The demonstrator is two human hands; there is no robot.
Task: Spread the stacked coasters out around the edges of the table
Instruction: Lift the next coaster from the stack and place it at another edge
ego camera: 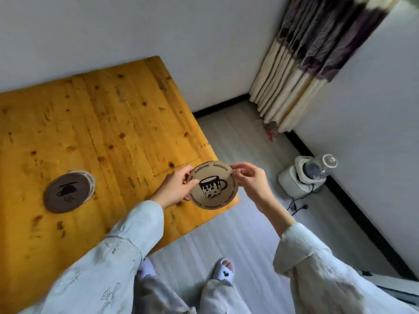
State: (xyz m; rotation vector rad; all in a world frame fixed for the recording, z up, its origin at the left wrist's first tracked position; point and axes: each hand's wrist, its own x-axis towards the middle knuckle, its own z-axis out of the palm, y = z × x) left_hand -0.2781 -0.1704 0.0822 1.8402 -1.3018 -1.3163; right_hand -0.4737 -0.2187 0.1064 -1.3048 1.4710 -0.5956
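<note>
You could read the word "Aesthetics" printed again and again in dark serif letters around the rim of the tan coaster (pixel 213 185), circling a drawing of a spotted mug. The pale coaster (pixel 91 180) peeking from under the brown coaster (pixel 67 192) carried the same kind of rim lettering, too small to read fully.

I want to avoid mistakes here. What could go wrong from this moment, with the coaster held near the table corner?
1. The tan coaster, pinched at its rim by the left hand and right hand, partly overhangs the table corner; laid there, it might slide to the floor.
2. The brown coaster covers another one, so that one might be overlooked.
</note>
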